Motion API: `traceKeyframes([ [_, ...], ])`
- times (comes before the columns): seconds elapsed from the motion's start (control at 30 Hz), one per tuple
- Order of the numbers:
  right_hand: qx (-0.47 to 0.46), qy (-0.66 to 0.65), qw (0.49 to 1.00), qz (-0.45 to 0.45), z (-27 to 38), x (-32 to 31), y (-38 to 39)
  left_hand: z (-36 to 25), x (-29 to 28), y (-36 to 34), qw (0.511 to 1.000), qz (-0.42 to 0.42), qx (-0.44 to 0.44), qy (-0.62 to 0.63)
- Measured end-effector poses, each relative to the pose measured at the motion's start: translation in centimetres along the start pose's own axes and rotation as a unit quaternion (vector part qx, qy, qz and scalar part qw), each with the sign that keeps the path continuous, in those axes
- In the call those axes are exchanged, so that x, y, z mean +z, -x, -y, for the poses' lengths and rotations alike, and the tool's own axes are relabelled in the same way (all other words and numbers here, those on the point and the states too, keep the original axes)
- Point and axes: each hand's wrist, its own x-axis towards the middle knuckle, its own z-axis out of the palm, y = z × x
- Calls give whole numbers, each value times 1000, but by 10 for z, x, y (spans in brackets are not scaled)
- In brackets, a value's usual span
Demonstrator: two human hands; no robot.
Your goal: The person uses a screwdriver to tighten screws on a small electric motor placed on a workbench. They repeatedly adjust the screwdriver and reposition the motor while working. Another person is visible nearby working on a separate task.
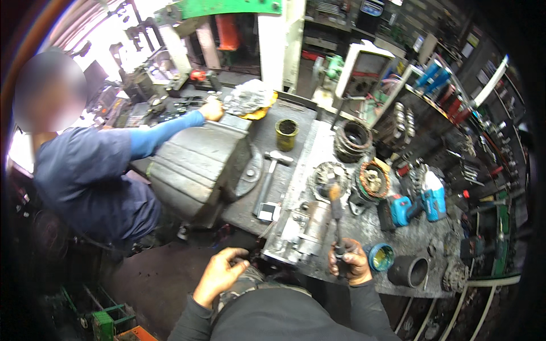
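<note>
In my right hand [351, 262], a long dark tool with an orange-brown end [334, 199] is gripped upright at its lower part; its exact kind is unclear. My left hand [220, 274] is in front of my body at the bench's near edge, fingers loosely bent, thumb apart, nothing visible in it. Just left of the tool lies a metal cylindrical starter motor [314, 227]. Beyond the tool sit a round alternator housing [325, 177] and a stator with copper windings [374, 178]. A blue cup [381, 257] stands right beside my right hand.
A large bench vise [196, 165] stands left of a hammer [272, 181] and a yellowish can [286, 134]. Blue cordless power tools [402, 210] and a dark metal ring [408, 271] lie right. A co-worker [96, 170] reaches over the bench toward a grey rag [249, 96].
</note>
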Motion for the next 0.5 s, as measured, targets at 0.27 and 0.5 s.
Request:
traceKeyframes([
  [0.27,-105,46,993,-26,-20,68,-25,55,-44,27,1000,-20,-7,6],
  [0.5,-204,67,974,-74,-90,130,-26,99,-111,25,982,45,163,-80],
])
